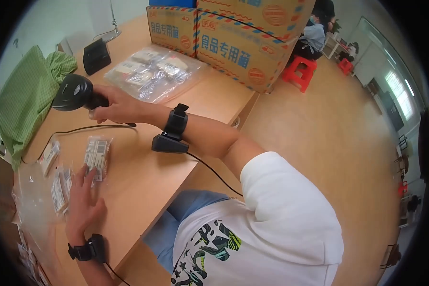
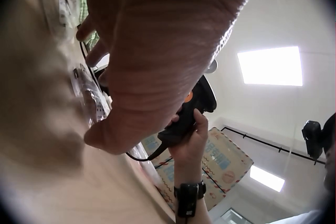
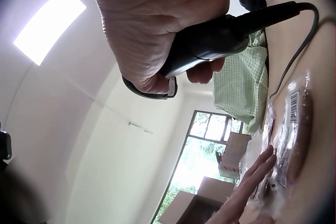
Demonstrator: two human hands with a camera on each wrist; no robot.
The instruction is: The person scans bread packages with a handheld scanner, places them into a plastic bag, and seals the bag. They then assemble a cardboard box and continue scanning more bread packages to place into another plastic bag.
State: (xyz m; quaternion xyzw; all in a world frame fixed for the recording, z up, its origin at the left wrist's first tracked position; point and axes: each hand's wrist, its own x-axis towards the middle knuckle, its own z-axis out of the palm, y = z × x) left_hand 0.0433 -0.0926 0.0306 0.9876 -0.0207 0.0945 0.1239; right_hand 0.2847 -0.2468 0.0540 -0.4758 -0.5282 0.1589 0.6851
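Note:
The right hand (image 1: 117, 106) grips the handle of a black corded scanner (image 1: 73, 93), held above the table; in the right wrist view the fingers curl round the scanner (image 3: 205, 43). Below it, the left hand (image 1: 83, 205) lies with its fingers extended, fingertips at the lower end of a clear packet with a barcode label (image 1: 98, 155). Just left of those fingers are more labelled packets (image 1: 59, 193), and another small packet (image 1: 49, 157) lies farther up. In the left wrist view the left hand (image 2: 152, 61) covers part of a packet.
Large plastic bags of packets (image 1: 152, 71) lie beyond the right hand, before stacked cartons (image 1: 238, 52). A green checked cloth (image 1: 24, 100) and a black stand (image 1: 97, 56) are at the far left. The scanner's cable (image 1: 81, 128) crosses the table (image 1: 143, 176). Seated people and red stools (image 1: 300, 72) are behind.

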